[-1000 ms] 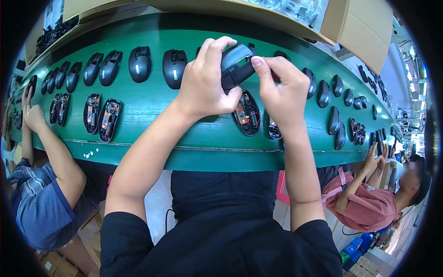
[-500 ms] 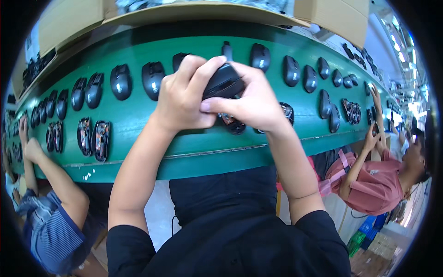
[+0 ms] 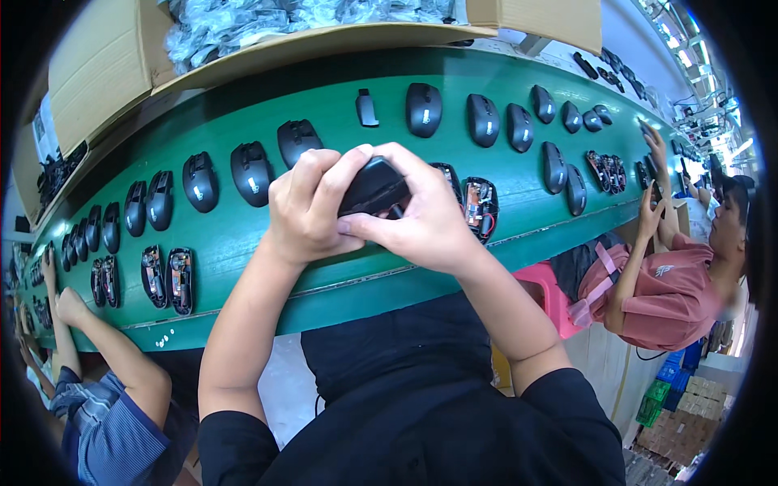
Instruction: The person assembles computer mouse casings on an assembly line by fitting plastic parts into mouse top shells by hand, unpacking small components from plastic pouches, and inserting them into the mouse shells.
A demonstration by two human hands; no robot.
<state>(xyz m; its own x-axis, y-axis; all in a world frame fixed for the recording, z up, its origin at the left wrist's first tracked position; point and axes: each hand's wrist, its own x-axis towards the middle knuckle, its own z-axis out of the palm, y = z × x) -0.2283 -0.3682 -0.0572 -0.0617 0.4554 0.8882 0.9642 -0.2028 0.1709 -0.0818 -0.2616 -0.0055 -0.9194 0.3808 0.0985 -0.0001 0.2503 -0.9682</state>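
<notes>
Over the green work surface I hold a black computer mouse [image 3: 374,188] in both hands. My left hand [image 3: 305,206] wraps round its left side with bent fingers. My right hand [image 3: 431,215] grips the other side, fingertips on its top edge and thumb along its lower edge. The underside and part of the inside are hidden by my fingers. Just beyond lies a small dark mouse cover piece [image 3: 367,108]. A closed black mouse [image 3: 298,142] rests behind my left hand. To the right of my right hand sits an opened mouse half [image 3: 481,206] with its circuit board showing.
Rows of black mice [image 3: 424,110] run along the green belt [image 3: 356,279]. Opened mouse halves [image 3: 180,280] lie at the near left. A cardboard box [image 3: 324,39] with clear plastic bags borders the far side. Co-workers sit left and right; a pink stool [image 3: 545,296] stands at right.
The view has shifted, bringing more of the plastic bags into sight. Both hands still grip the mouse, which is now tilted differently. Opened mouse halves beside my right hand are better exposed.
</notes>
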